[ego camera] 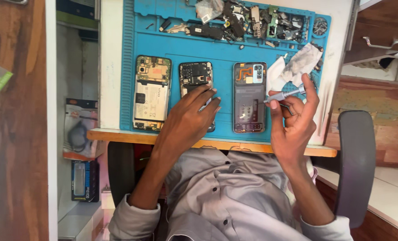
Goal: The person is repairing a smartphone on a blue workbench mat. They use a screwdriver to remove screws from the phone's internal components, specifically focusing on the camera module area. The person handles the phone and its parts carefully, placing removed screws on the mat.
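middle phone (195, 78): opened, dark board exposed, flat on mat | screwdriver (283, 95): silver, slim, roughly level, above mat

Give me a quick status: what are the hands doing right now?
Left hand flat on middle phone. Right hand pinching small screwdriver above third phone. Nothing blocking; loose parts sit at mat's far edge.

three opened phones (152, 93) — one screwdriver (283, 95), one blue mat (225, 50)

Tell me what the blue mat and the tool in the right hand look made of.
Blue mat: probably silicone or soft rubber, matte, with moulded ribs and tray pockets. Screwdriver in the right hand: likely metal, satin silver-grey shaft with a dull sheen.
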